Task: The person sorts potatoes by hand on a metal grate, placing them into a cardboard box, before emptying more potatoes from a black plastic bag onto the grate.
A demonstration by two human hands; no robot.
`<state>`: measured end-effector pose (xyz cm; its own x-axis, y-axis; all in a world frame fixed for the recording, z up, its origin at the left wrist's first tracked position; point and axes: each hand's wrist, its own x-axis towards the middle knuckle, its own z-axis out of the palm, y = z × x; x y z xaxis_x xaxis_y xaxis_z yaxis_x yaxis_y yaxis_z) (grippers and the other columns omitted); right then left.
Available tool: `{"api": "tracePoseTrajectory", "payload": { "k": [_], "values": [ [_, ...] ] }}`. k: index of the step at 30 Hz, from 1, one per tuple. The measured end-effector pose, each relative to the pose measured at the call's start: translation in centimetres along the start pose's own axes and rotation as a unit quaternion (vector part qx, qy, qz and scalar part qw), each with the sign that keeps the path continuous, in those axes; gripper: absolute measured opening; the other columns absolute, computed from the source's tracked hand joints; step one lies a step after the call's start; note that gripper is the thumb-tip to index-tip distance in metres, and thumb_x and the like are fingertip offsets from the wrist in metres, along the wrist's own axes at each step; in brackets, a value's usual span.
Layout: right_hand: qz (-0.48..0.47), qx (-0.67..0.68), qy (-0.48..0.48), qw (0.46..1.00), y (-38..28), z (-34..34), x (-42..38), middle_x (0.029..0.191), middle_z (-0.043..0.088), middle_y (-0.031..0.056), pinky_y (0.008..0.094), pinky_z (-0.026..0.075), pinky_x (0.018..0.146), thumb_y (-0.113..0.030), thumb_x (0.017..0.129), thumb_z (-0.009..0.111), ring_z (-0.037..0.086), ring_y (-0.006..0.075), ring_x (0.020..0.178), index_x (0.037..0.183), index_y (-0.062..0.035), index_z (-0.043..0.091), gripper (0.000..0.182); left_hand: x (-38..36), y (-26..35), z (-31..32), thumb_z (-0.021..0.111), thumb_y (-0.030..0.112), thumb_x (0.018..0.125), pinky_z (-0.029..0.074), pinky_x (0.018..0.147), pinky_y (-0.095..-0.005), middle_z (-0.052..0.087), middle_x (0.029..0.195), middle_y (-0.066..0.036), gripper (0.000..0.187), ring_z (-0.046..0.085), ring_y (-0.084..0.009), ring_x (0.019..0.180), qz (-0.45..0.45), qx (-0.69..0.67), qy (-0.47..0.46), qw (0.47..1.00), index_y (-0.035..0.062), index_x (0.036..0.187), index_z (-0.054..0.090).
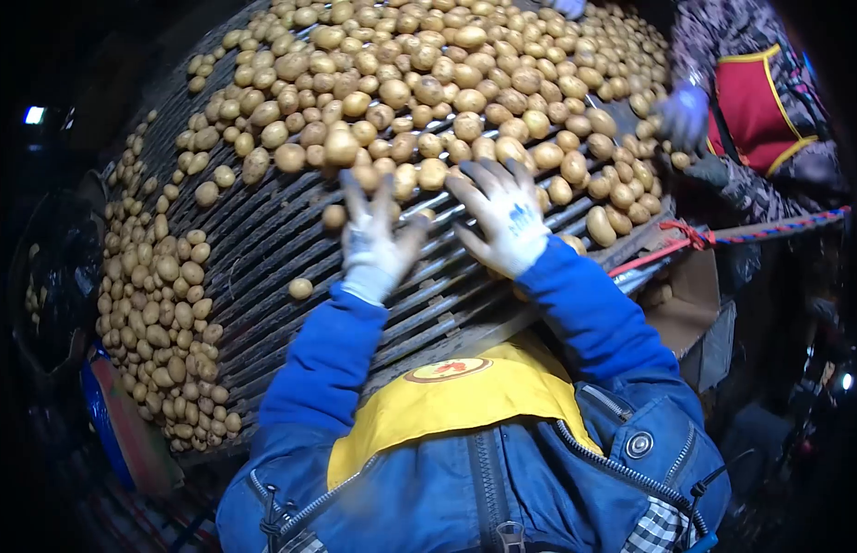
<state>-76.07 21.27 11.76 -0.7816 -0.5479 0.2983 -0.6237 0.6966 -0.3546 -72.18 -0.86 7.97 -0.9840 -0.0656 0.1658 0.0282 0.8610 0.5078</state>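
My left hand [377, 241], in a white glove with dirty grey fingers, reaches over a rack of dark parallel bars [276, 217]. Its fingers are apart at the near edge of a broad heap of potatoes [428, 89]. One slightly blurred potato [341, 147] shows just beyond its fingertips. My right hand [509, 219], gloved the same way, has its fingers spread against the nearest potatoes of the heap. Neither hand is closed around a potato. A single small potato [300, 288] sits on the bars left of my left wrist.
A second pile of potatoes [161, 323] lies along the left side. At the upper right, a co-worker's gloved hand [685, 115] is beside the heap, near a red apron [760, 106]. A red and blue rope [769, 226] and a cardboard box [688, 300] are at the right.
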Motion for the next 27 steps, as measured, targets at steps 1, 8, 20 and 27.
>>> {"api": "tracePoseTrajectory", "payload": {
  "k": [1, 8, 20, 27],
  "values": [
    [-0.027, 0.004, 0.017, 0.999, 0.0, 1.0, 2.2, 0.138, 0.057, 0.0169, 0.0577, 0.032, 0.114, -0.024, 0.077, 0.077, 0.050, 0.0360, 0.133, 0.136, -0.0112, 0.058, 0.063, -0.1, 0.7, -0.3, 0.075, 0.042, 0.082, 0.050, 0.102, -0.0502, 0.027, 0.161, -0.032, 0.073, 0.051, -0.0461, 0.131, 0.015, 0.022, -0.065, 0.998, 0.0126, 0.146, 0.055],
    [-0.101, -0.021, -0.038, 0.994, -0.4, 7.7, 14.0, 0.144, 0.053, 0.0146, 0.0613, 0.032, 0.114, -0.038, 0.083, 0.075, 0.047, 0.0368, 0.137, 0.142, -0.0191, 0.054, 0.066, -3.6, 2.6, 4.2, 0.068, 0.045, 0.082, 0.034, 0.109, -0.0629, 0.068, 0.112, -0.018, 0.049, 0.056, -0.0405, 0.116, 0.176, -0.002, -0.232, 0.957, 0.0110, 0.117, 0.071],
    [-0.013, -0.037, -0.111, 0.993, 8.3, -1.6, 2.1, 0.117, 0.068, 0.0124, 0.0483, 0.042, 0.099, -0.026, 0.083, 0.074, 0.062, 0.0320, 0.109, 0.119, -0.0079, 0.065, 0.042, 5.9, -16.4, -9.8, 0.071, 0.017, 0.090, 0.043, 0.114, -0.0429, 0.059, 0.141, -0.022, 0.048, 0.056, -0.0378, 0.132, -0.080, -0.015, 0.230, 0.970, 0.0056, 0.136, 0.062],
    [0.020, 0.082, -0.014, 0.996, 2.3, -0.8, 0.7, 0.120, 0.068, 0.0142, 0.0472, 0.044, 0.099, -0.016, 0.086, 0.073, 0.062, 0.0349, 0.107, 0.122, -0.0059, 0.066, 0.038, 9.7, -14.4, -7.8, 0.078, 0.053, 0.077, 0.032, 0.118, -0.0566, 0.034, 0.163, -0.013, 0.084, 0.030, -0.0388, 0.148, -0.169, 0.182, -0.024, 0.968, 0.0215, 0.151, 0.050]
  ]
}}
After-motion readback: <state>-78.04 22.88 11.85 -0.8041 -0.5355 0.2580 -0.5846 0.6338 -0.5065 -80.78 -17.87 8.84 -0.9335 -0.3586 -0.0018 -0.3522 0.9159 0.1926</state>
